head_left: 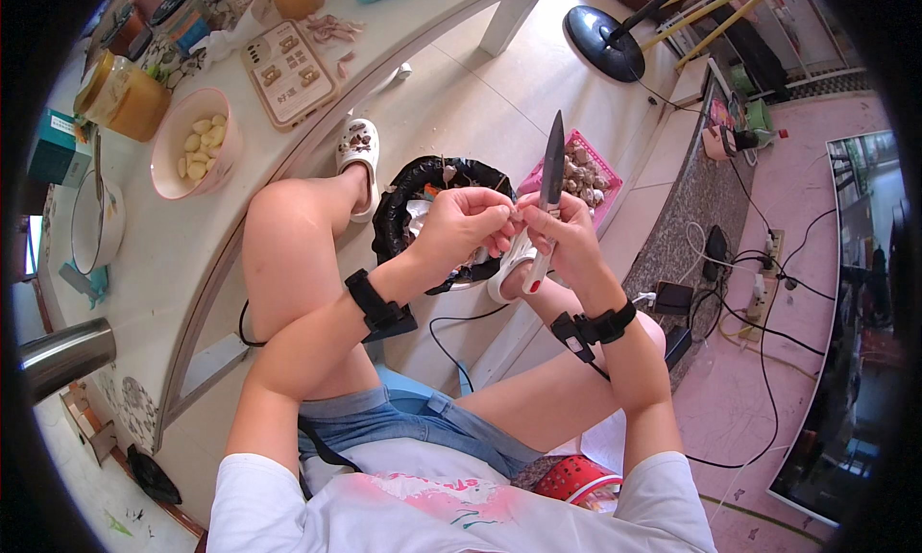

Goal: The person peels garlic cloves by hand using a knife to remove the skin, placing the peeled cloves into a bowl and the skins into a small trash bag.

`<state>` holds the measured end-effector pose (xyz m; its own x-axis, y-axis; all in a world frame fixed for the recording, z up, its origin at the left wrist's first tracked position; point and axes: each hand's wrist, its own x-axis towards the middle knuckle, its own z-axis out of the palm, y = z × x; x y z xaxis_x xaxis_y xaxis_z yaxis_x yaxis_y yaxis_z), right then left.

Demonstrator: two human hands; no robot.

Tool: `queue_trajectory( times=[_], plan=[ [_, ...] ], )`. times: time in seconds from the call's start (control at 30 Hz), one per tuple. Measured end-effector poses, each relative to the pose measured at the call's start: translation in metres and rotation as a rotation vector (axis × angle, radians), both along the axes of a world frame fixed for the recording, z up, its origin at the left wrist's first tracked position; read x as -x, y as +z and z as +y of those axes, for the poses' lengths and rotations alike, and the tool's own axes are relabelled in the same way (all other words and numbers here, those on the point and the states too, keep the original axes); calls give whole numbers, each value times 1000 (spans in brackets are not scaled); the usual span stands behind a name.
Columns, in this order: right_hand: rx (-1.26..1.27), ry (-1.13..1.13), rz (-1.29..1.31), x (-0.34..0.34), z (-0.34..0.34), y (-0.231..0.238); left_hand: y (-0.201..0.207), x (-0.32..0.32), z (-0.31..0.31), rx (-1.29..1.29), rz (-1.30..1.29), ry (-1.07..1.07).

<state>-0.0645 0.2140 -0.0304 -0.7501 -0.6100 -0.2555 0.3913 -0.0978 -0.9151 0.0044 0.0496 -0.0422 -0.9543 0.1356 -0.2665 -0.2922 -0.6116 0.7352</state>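
My right hand (569, 228) is closed around a paring knife (553, 164), its dark blade pointing up and away and its white, red-tipped handle toward me. My left hand (469, 226) is pinched shut, fingertips meeting those of my right hand. Whatever small thing sits between them is too hidden to make out. Below both hands stands a trash bin lined with a black bag (392, 228), with scraps inside. Just beyond my right hand is a pink basket (617, 180) of garlic bulbs (582, 176). Peeled garlic cloves (200, 151) lie in a pink-rimmed bowl (165, 173) on the table at left.
The white table (158, 274) curves along my left, bearing a jar (123, 97), a white enamel basin (99, 228) and a printed tray (288, 75). A fan base (603, 44) stands ahead. Cables and a power strip (764, 298) lie right, near a television (845, 361).
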Motion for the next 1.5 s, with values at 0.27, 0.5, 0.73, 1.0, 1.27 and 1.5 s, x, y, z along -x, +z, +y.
queue_trajectory(
  times=[0.27,0.5,0.73,1.0,1.27,1.5],
  plan=[
    [-33,-20,-117,13,6,-5,-5,5,-3,91,-47,126],
    [-107,-56,-78,11,2,-6,-14,5,4,329,-68,59],
    [-242,-74,11,3,0,2,-12,4,13,452,60,154],
    [-263,-65,4,0,-2,1,-24,1,14,394,67,-14],
    [-284,-97,-55,11,4,-10,-5,9,-7,260,33,156],
    [-242,-124,-82,13,10,0,53,10,-84,-136,106,701]
  ],
)
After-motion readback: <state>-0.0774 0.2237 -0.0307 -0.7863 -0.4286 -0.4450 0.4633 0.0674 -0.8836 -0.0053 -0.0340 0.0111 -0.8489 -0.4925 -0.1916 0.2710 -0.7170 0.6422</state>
